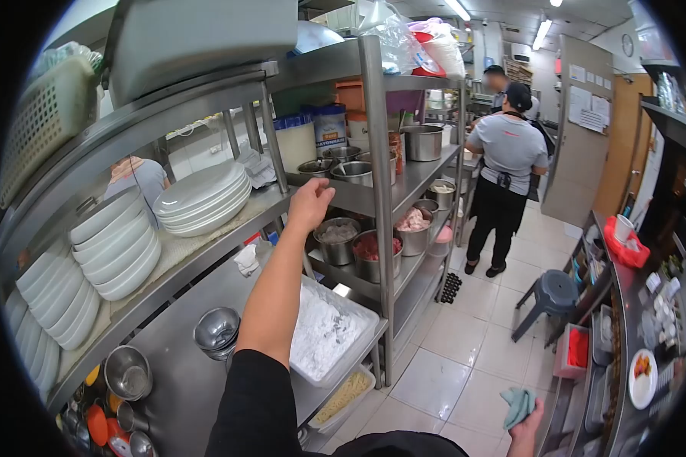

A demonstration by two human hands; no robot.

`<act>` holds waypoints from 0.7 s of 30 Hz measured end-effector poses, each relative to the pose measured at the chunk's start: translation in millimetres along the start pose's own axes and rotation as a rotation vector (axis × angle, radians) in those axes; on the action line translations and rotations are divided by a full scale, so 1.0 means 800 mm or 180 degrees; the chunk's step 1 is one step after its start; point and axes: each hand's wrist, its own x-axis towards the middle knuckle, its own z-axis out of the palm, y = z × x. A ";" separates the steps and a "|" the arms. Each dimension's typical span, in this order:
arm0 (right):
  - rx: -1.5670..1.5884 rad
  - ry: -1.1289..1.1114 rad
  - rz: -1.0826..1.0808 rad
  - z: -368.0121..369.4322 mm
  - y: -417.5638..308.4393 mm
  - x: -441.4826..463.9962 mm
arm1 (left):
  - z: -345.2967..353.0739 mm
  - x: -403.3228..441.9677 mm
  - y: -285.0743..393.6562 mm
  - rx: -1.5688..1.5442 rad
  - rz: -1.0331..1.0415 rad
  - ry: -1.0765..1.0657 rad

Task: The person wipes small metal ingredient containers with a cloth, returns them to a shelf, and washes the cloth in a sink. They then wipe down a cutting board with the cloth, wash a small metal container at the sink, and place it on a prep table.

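Observation:
My left hand point(311, 204) reaches forward at the end of my outstretched arm, near the front edge of the metal shelf rack point(376, 152). Its fingers are bent downward, and what lies beneath them is hard to make out. Just beyond it stand small metal pots point(352, 174) and a mayonnaise tub point(330, 126). Low at the right, my right hand point(527, 423) grips a folded green cloth point(517, 406). Below my left arm is a tray of white powder point(331, 327), with stacked metal bowls point(216, 329) to its left.
Stacked white plates point(204, 198) and bowls point(118, 244) fill the left shelf. Two people point(511, 145) stand in the aisle ahead. A grey stool point(552, 293) stands on the tiled floor, beside a right-hand counter point(625, 320) holding a plate of food point(642, 378).

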 end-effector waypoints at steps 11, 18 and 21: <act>-0.0492 -0.0554 0.0998 0.214 0.042 0.310 | 0.031 0.121 0.041 0.1237 -0.0028 -0.1126; -0.0568 -0.0660 0.1192 0.218 0.047 0.394 | 0.043 0.105 0.040 0.1329 0.0522 -0.0381; -0.0569 -0.0864 0.1292 0.248 0.030 0.433 | 0.049 0.098 0.058 0.1410 0.0164 -0.0313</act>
